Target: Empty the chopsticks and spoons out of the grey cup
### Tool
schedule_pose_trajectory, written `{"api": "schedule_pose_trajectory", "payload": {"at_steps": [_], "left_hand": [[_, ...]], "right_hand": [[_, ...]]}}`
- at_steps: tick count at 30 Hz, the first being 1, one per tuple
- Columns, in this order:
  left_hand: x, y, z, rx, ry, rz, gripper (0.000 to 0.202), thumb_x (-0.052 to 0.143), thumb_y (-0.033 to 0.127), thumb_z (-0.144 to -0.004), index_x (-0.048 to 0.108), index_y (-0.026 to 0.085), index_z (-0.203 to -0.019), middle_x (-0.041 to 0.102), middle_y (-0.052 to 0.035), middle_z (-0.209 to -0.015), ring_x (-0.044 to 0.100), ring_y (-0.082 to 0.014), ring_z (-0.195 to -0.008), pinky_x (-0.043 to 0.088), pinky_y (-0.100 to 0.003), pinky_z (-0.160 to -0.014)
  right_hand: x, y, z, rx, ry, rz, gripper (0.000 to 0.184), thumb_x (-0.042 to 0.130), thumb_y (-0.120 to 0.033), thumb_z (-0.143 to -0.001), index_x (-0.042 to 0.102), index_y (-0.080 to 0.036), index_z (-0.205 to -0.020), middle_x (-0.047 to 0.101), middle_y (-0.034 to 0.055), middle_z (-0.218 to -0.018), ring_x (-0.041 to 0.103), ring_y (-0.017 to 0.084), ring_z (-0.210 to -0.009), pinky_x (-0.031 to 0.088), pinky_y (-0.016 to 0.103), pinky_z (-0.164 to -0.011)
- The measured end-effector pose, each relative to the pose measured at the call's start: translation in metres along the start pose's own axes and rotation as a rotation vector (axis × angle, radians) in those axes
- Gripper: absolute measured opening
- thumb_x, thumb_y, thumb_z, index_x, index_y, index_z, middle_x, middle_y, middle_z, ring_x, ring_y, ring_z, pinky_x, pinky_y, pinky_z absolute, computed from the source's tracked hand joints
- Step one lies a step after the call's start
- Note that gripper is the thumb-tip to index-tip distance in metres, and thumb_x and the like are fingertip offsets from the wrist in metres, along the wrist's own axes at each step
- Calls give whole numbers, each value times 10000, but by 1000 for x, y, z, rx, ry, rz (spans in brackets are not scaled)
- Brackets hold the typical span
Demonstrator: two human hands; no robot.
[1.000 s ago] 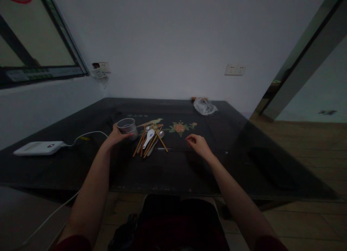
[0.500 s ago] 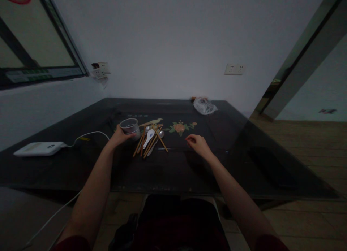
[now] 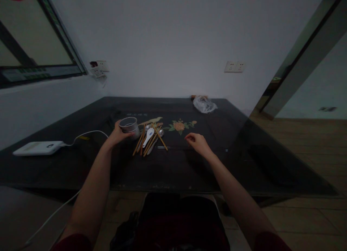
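My left hand [image 3: 117, 134] is wrapped round a small metal cup [image 3: 129, 126], which is tilted with its mouth up and towards the right. Just right of the cup lies a pile of wooden chopsticks [image 3: 150, 139] mixed with a white ceramic spoon [image 3: 148, 135] and a metal spoon [image 3: 159, 133] on the dark glass-topped table [image 3: 173, 171]. My right hand [image 3: 197, 143] rests on the table to the right of the pile, fingers loosely curled and apart from the cutlery, with nothing seen in it.
A white flat device [image 3: 38, 148] with a white cable [image 3: 86, 134] lies at the table's left. A crumpled clear plastic bag [image 3: 204, 104] sits at the far edge by the wall. Wall sockets [image 3: 234, 66] are above it. A doorway opens to the right.
The cup in my left hand shifted slightly towards the chopstick pile. My right hand has barely moved.
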State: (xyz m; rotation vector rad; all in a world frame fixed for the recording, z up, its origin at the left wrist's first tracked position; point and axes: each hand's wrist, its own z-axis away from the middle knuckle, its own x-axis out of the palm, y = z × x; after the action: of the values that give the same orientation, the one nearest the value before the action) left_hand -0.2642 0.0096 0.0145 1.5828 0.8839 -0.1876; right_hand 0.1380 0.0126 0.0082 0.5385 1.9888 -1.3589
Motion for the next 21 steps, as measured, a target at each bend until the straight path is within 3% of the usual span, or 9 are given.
{"api": "schedule_pose_trajectory", "payload": {"at_steps": [5, 8, 12, 13, 14, 16, 19, 21], "left_hand": [[-4, 5, -1, 0, 40, 101, 1096, 812, 277, -547, 142, 156, -1407, 440, -201, -1350, 510, -268, -1201, 444, -377, -977], [-12, 22, 8, 94, 174, 85, 1064, 802, 284, -577, 146, 190, -1410, 443, -166, -1345, 491, -266, -1215, 445, -383, -972], [-23, 54, 29, 412, 597, 70, 548, 611, 351, -792, 396, 182, -1267, 498, -88, -1268, 499, -208, -1177, 424, -359, -992], [-25, 60, 35, 458, 659, 97, 422, 539, 361, -837, 450, 161, -1197, 543, -82, -1183, 548, -186, -1092, 449, -345, -955], [-25, 66, 40, 479, 650, 126, 344, 475, 374, -869, 493, 149, -1128, 581, -72, -1079, 588, -167, -989, 476, -329, -904], [-23, 75, 48, 470, 449, 130, 307, 431, 412, -875, 554, 152, -983, 613, -40, -863, 617, -145, -775, 513, -298, -774], [-17, 82, 54, 414, -111, -5, 289, 489, 450, -814, 587, 178, -816, 609, -7, -699, 601, -140, -620, 508, -273, -651], [-11, 81, 53, 355, -410, -80, 299, 493, 466, -793, 584, 183, -769, 617, -6, -680, 597, -142, -593, 497, -266, -608]], "right_hand": [[1, -5, 2, 18, -41, 19, 181, 533, -189, -790, 681, -201, -892, 698, 21, -764, 630, 137, -689, 432, 213, -622], [7, -10, 4, 24, -104, 40, 176, 539, -215, -810, 683, -197, -909, 701, 28, -795, 634, 136, -705, 434, 210, -629], [15, -22, 5, 9, -180, 82, 183, 539, -226, -825, 688, -204, -929, 708, 34, -847, 644, 140, -754, 439, 209, -653], [16, -26, 5, 4, -195, 101, 189, 534, -229, -830, 688, -208, -938, 710, 36, -870, 648, 144, -782, 442, 212, -669], [18, -32, 5, -1, -210, 128, 195, 529, -233, -835, 688, -212, -946, 712, 39, -898, 652, 151, -815, 445, 217, -689], [22, -46, 2, -13, -241, 209, 208, 513, -244, -848, 685, -226, -965, 711, 45, -960, 653, 170, -890, 452, 235, -733], [35, -73, -6, -8, -269, 396, 233, 497, -282, -864, 679, -220, -995, 697, 89, -1025, 649, 224, -954, 472, 296, -768], [47, -89, -15, -1, -262, 503, 287, 480, -338, -883, 683, -169, -997, 686, 147, -1035, 650, 265, -963, 485, 344, -770]]}}
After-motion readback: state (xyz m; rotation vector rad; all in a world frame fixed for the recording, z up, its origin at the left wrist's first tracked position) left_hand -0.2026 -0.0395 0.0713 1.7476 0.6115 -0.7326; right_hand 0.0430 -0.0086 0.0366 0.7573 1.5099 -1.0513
